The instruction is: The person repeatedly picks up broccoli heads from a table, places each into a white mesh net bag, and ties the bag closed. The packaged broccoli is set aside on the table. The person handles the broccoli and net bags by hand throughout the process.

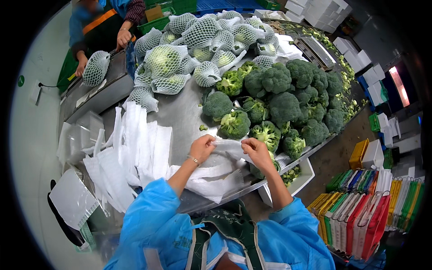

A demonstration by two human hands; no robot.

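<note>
A white foam net sleeve (228,145) is stretched between my two hands, just above the near edge of the metal table (182,111). My left hand (202,147) pinches one end of it, and my right hand (257,152) pinches the other. Bare broccoli heads (285,106) are heaped beyond and to the right of my right hand. Flat white foam net sleeves (135,148) lie in a fanned pile left of my left hand, with more below the held one. Farther back stands a heap of netted broccoli heads (199,33).
Another person's hands (81,63) are beside a netted head at a side table (98,98), upper left. Clear plastic trays (84,131) sit at left. A white foam box (305,175) with green scraps is below the table's right edge. Colored folded crates or bags (357,216) stand lower right.
</note>
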